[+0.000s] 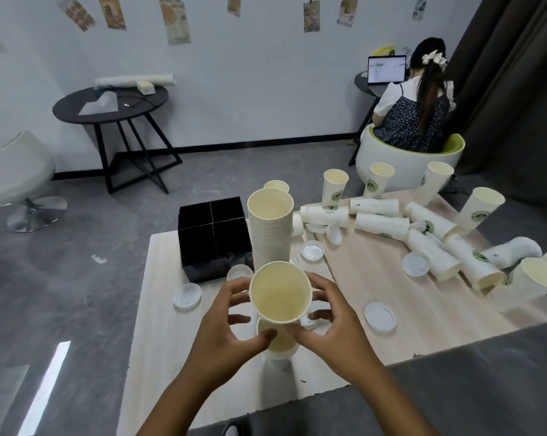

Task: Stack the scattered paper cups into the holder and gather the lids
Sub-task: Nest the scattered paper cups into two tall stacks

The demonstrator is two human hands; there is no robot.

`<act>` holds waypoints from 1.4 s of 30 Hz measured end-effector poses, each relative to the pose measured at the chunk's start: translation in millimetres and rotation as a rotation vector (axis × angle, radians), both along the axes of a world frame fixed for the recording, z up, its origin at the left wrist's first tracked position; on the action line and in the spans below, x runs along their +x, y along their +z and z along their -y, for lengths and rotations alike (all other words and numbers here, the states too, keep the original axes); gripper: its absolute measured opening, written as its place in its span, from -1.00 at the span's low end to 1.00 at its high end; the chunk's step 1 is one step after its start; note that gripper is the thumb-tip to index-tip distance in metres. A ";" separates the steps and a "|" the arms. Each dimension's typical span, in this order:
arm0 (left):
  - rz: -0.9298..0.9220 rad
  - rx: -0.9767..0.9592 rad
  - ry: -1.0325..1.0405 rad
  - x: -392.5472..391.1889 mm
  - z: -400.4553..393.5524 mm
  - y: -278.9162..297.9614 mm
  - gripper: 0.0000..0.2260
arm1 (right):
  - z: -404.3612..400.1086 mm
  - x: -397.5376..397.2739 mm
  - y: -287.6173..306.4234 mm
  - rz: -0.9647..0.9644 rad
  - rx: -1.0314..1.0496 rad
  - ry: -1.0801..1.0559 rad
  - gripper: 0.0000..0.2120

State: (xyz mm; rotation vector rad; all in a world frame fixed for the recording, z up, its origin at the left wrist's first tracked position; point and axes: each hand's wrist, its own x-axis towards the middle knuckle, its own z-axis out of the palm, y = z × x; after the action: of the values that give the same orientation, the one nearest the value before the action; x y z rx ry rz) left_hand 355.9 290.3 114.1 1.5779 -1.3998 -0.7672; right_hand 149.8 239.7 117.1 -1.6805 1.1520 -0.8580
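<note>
Head view, nearest first: both hands reach in over the pale wooden bench (376, 278). The left hand (225, 328) and right hand (332, 322) have their fingers curled round a paper cup (280, 292), one on each side, its open mouth tilted up toward the camera. Just below it, between the thumbs, a second cup (276, 344) stands upright on the bench, partly hidden by the held one. Flat white lids lie around the hands: one lid (187, 296) to the left, another lid (379, 316) to the right, and a third lid (239, 272) at the foot of the holder. Behind the held cup rises a tall stack of nested cups (270, 228), standing on the bench just beside the black holder (213, 237), a box split into four compartments; I cannot tell whether any compartment has cups in it. Farther right, loose cups (429, 243) lie on their sides in a heap with more lids among them, and several upright cups (335, 190) stand along the far edge. Beyond the bench, a person sits in a round chair (407, 158) facing a laptop (387, 69).
</note>
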 end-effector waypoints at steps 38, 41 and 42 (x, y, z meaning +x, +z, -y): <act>0.060 -0.098 -0.086 -107.7 46.2 22.9 -0.41 | 18.6 -111.2 2.3 0.089 0.032 -0.175 -0.41; 0.023 -0.086 -0.106 -114.9 65.2 18.8 -0.44 | 31.0 -122.5 -0.4 0.090 0.031 -0.220 -0.40; 0.017 -0.081 -0.119 -118.3 70.8 16.9 -0.45 | 33.9 -127.1 -1.9 0.085 0.036 -0.237 -0.39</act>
State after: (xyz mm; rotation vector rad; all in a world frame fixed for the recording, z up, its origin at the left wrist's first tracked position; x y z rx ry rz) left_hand 237.5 219.5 131.0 1.4528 -1.5293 -0.7591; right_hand 22.7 205.8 115.1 -1.4825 1.3171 -1.0387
